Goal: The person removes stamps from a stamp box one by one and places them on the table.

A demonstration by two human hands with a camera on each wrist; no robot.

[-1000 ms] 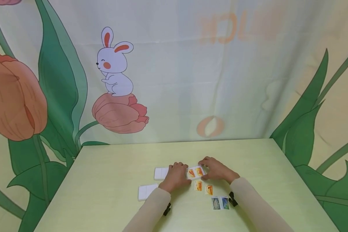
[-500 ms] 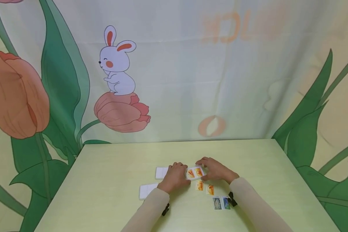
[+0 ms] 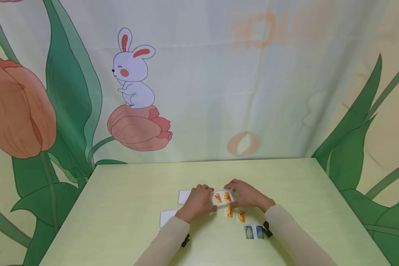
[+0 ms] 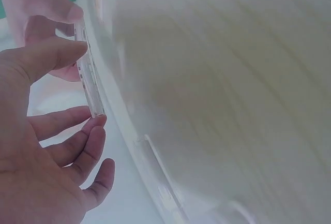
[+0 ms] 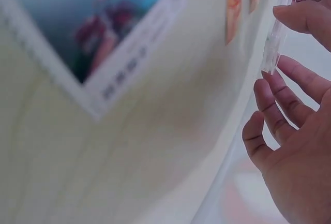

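Observation:
A white tile [image 3: 222, 197] with two orange pictures sits at the middle of the pale green table [image 3: 126, 192]. Both hands hold it by its ends. My left hand [image 3: 210, 201] pinches the left end; in the left wrist view the thumb and fingers of the left hand [image 4: 88, 87] grip the thin tile edge [image 4: 91, 92]. My right hand [image 3: 232, 192] pinches the right end, and the right wrist view shows the right hand [image 5: 282, 38] with thumb and fingers around the tile edge [image 5: 273, 53].
A second orange-picture tile [image 3: 235, 214] lies just in front of the hands, and a grey-and-blue tile [image 3: 253, 232] lies nearer me. Two blank white tiles [image 3: 185, 196] [image 3: 167, 217] lie to the left. A printed curtain hangs behind the table.
Both hands keep hold of the orange-picture tile at the same spot. Only the head view shifts slightly.

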